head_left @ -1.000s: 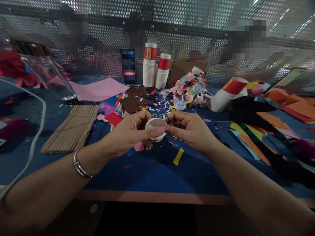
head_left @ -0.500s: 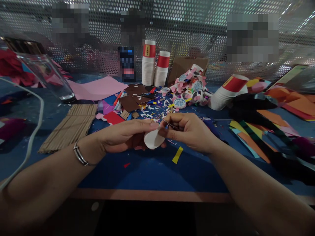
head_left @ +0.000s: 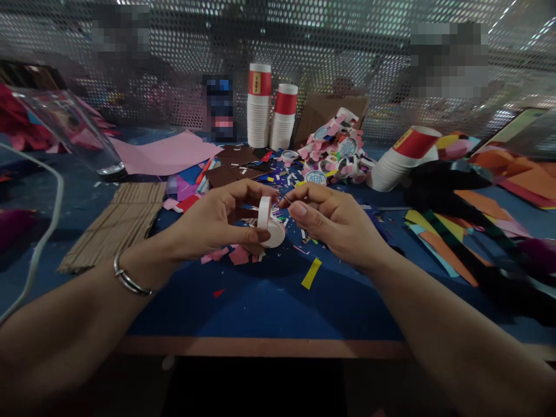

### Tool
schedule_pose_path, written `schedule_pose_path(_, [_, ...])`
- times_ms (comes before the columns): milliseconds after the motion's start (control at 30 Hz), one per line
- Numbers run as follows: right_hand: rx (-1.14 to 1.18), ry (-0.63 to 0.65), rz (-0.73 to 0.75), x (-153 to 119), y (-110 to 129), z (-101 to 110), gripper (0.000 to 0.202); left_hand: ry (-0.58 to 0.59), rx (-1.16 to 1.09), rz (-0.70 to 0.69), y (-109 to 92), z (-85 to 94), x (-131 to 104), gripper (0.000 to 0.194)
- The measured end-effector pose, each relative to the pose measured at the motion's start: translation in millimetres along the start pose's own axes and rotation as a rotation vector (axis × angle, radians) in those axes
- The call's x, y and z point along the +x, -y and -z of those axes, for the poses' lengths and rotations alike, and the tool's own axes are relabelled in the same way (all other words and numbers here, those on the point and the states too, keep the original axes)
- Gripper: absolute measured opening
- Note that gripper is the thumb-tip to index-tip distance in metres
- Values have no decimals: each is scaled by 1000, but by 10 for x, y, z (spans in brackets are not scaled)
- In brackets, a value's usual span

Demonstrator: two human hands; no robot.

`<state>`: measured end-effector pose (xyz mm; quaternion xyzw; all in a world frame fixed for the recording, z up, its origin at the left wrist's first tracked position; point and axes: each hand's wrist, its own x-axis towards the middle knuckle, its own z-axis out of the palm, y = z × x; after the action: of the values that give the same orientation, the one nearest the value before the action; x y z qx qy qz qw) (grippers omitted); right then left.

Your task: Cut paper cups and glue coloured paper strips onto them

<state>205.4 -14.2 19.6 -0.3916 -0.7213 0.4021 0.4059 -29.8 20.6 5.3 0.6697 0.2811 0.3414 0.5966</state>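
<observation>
A left hand (head_left: 212,225) pinches a shallow round white paper piece (head_left: 263,212) between thumb and fingers above a blue counter (head_left: 269,307); right of the piece, a right hand (head_left: 336,226) curls around a thin, mostly hidden tool (head_left: 285,199). Beyond the piece stand two stacks of red-and-white paper cups (head_left: 259,110).

I can see a clear bottle (head_left: 72,124) with a dark lid on the left, near a white cord (head_left: 55,220). Pink paper (head_left: 167,155) and bumpy cardboard (head_left: 117,223) lie on the blue tabletop (head_left: 260,313). Orange paper (head_left: 527,184) sits far right. A wall (head_left: 304,35) full of little holes stands behind.
</observation>
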Motion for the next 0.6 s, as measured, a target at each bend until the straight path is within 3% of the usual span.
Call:
schedule_pose_path(133, [-24,16,7,7,-4,5,48,-137,162,-228,52,5,51,52])
schedule_pose_path(600, [-194,54,-51,4,8,-22,52,-248,573,-448,125,-29,0,52])
